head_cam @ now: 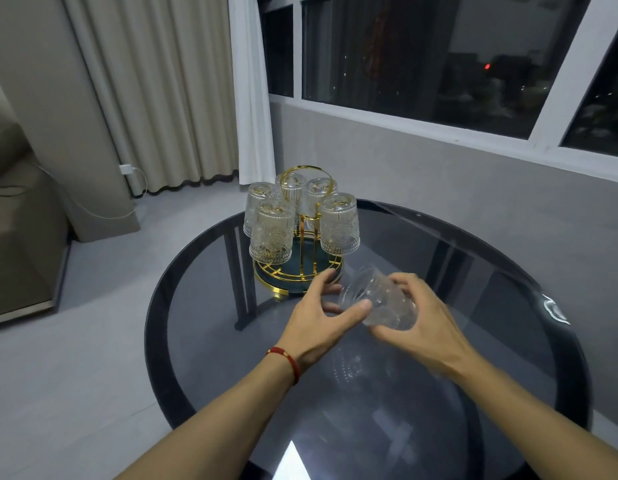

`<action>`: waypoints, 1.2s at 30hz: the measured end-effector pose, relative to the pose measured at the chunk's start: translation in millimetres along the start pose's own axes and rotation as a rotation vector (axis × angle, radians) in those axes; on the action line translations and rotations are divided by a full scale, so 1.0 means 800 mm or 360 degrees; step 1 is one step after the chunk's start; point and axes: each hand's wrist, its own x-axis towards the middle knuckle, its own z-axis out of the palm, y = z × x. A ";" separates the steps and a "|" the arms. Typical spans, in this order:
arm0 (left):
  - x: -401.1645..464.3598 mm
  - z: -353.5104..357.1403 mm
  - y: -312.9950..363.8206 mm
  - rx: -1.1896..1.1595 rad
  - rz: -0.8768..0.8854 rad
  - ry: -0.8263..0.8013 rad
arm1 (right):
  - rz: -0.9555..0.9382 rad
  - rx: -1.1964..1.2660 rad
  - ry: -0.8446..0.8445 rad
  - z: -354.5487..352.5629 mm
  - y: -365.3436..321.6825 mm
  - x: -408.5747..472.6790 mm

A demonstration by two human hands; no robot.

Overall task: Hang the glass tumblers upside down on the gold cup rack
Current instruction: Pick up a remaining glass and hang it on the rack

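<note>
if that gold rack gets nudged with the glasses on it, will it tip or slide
The gold rack probably slides before tipping: its round base is wide and sits on a smooth glass table. It does look top-heavy, with five hanging tumblers up high. They seem to hang loosely, so a nudge could clink them.

One head-worn wide-angle view looks forward and down from above the round glass table [196, 299], close over both forearms, facing the window [422, 53] wall
</note>
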 end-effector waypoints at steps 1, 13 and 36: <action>-0.001 -0.001 0.002 -0.0128 -0.0060 -0.0023 | -0.0030 0.0015 -0.0058 0.004 -0.004 -0.001; 0.003 -0.028 0.020 -0.0864 -0.0206 0.0162 | 0.0375 0.1267 -0.0048 0.023 -0.040 0.016; 0.017 -0.062 -0.071 0.1239 -0.0044 0.0426 | -0.0197 -0.0590 0.0251 0.014 -0.174 0.147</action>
